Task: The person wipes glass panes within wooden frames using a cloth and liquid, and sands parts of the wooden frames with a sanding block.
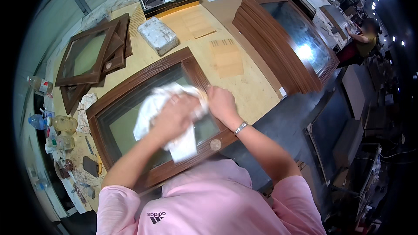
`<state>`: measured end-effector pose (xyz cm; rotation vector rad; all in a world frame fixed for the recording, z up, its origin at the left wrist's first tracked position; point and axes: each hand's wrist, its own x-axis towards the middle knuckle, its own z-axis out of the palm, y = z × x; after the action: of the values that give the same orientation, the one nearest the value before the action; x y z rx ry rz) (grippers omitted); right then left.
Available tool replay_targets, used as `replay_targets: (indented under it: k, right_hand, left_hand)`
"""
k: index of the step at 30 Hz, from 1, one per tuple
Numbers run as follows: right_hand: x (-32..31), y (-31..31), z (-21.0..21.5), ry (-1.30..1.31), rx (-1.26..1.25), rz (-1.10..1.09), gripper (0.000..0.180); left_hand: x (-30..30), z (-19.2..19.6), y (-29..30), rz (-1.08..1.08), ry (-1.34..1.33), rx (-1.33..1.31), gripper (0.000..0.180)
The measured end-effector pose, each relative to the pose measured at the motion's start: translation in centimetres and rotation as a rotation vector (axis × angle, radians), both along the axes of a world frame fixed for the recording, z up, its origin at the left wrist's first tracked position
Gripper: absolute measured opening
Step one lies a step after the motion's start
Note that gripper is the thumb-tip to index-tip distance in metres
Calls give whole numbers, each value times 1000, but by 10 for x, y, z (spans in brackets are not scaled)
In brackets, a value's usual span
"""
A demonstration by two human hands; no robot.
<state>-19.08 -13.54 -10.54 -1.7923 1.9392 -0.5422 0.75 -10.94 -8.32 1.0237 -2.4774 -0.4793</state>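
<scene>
A brown wooden frame with a glass pane (114, 124) lies in front of me on the table. My left hand (177, 115), smeared by motion, presses a white cloth (150, 109) onto the glass. Part of the cloth hangs over the near side of the frame. My right hand (222, 103) is closed round the frame's right side, its fingers partly hidden. A round pale sticker (215, 144) sits on the frame's near right corner.
More glazed frames (87, 54) lie stacked at the left, beside a wrapped white block (158, 35). A tall stack of frames (278, 43) stands at the right. Bottles (63, 123) line the left edge. A box of supplies (169, 1) stands at the back. Another person (363, 41) works far right.
</scene>
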Motion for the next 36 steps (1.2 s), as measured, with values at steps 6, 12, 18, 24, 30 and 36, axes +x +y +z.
replay_targets:
  k: [6,12,18,24,30,36]
  right_hand:
    - [11,9,15,110,-54,77,53]
    - [12,10,14,87,-21,73,53]
    - [1,8,11,110,-35,63,52]
    - [12,9,16,136,-33,89,55]
    - [3,8,11,181,-21,71,57]
    - [9,8,11,170,-67,107,59]
  left_hand:
    - [-12,-22,-35,313,72,-215,46]
    - [1,-4,-54,326,-89,-276,44]
    - [56,-7,-43,418,-147,-299,39]
    - [52,-25,-57,446,-35,-250,38]
    - [65,-10,-39,431,-251,-216,49]
    - [301,-22,72,865,-216,-236,39]
